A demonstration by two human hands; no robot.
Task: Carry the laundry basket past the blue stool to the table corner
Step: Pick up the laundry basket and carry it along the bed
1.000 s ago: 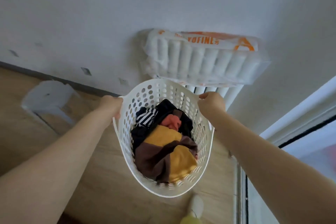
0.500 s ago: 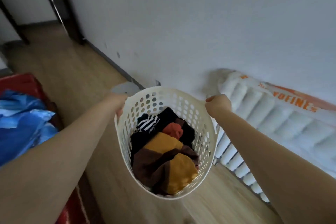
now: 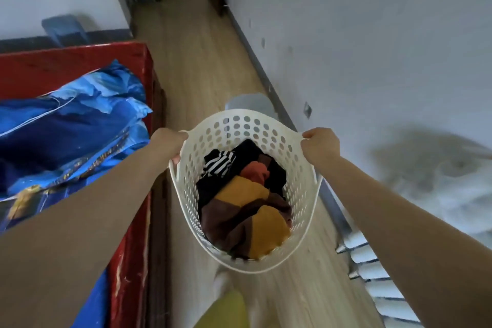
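I hold a white perforated laundry basket (image 3: 186, 194) in front of me above the wooden floor. My left hand (image 3: 170, 141) grips its left rim and my right hand (image 3: 320, 145) grips its right rim. Inside lie folded clothes (image 3: 245, 202) in mustard, brown, black, orange and black-and-white stripes. A blue stool (image 3: 62, 29) stands far off at the upper left by the wall. A pale grey stool (image 3: 249, 102) sits on the floor just beyond the basket, partly hidden by it. A table covered in red (image 3: 127, 221) runs along my left.
Blue bedding (image 3: 72, 125) lies piled on the red table. A white wall (image 3: 372, 34) with a dark skirting runs along the right, with a white radiator (image 3: 378, 279) at lower right. The wooden corridor (image 3: 191, 48) leads ahead to a doorway. My foot and a yellow-green garment (image 3: 223, 306) show below.
My view has swung left from the wall and radiator to the corridor. The red table, bedding and blue stool have come into sight. Both hands keep their grip on the basket.
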